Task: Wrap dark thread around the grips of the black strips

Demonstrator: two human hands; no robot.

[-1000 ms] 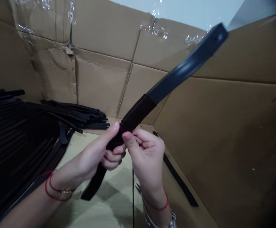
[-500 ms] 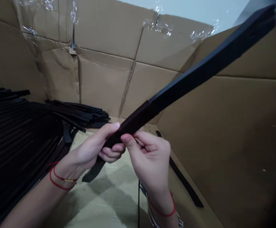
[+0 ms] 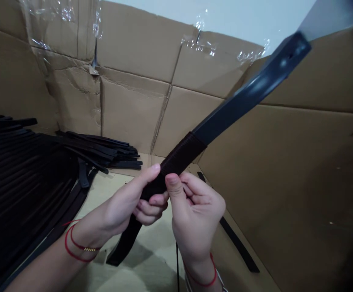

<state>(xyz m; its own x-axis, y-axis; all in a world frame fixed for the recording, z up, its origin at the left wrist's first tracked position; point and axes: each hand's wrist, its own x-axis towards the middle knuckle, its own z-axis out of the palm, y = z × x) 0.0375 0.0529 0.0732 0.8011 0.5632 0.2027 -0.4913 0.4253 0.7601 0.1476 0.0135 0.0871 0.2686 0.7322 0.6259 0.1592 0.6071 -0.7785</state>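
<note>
I hold a long flat black strip [image 3: 240,101] slanting from bottom centre up to the top right, with a small hole near its far end. A band of dark cord [image 3: 180,156] is wound round its middle. My left hand [image 3: 127,205] grips the strip just below the winding, thumb along its top. My right hand [image 3: 194,213] is closed beside it, thumb and fingers pinched at the lower end of the winding. A thin black cord [image 3: 176,265] hangs down below my right hand.
Cardboard walls [image 3: 133,93] patched with clear tape enclose the space. Stacks of several similar black strips [image 3: 27,170] lie at the left. One loose black strip [image 3: 238,243] lies on the cardboard floor [image 3: 152,263] by the right wall.
The strip has turned about its length: edge-on half a second ago, it now shows its flat face again and its far end sits lower. Both hands kept their grip and shifted slightly right.
</note>
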